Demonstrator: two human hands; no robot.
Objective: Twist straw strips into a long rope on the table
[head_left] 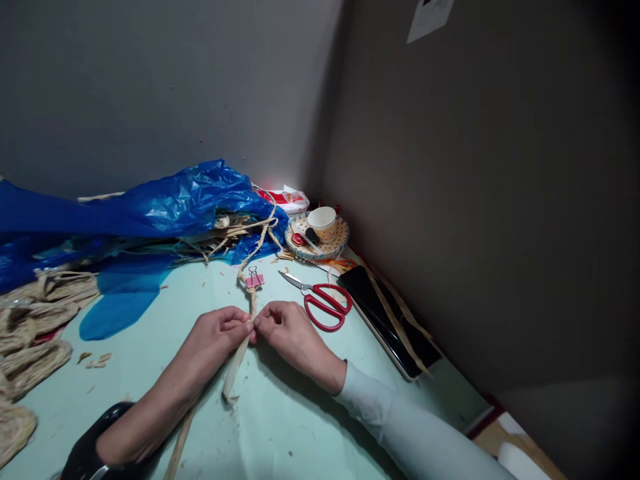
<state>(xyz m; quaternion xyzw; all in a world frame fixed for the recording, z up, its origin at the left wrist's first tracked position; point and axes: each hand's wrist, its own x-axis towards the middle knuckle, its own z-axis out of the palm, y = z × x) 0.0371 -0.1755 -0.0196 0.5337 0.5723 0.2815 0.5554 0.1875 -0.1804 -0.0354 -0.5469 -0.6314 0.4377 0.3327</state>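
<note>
A cord of dried plant fibre (253, 305), braided or twisted, runs from the blue bag down to my hands. A pink binder clip (255, 281) grips it just above them. My left hand (215, 335) pinches the cord from the left, thumb and fingers pressed together. From the other side my right hand (291, 335) pinches the same spot, its fingertips meeting the left ones. Below the fingers a loose, flat fibre strand (235, 375) hangs down onto the table. Another strand (179, 443) passes under my left forearm. Exact finger positions at the pinch are partly hidden.
Red-handled scissors (327, 305) lie right of the clip, beside a black phone or tablet (383, 323) with fibre strips across it. Behind are a plate (341, 241) with a paper cup (323, 223) and a blue plastic bag (190, 193) of fibre. Coiled woven pieces (35, 360) lie left.
</note>
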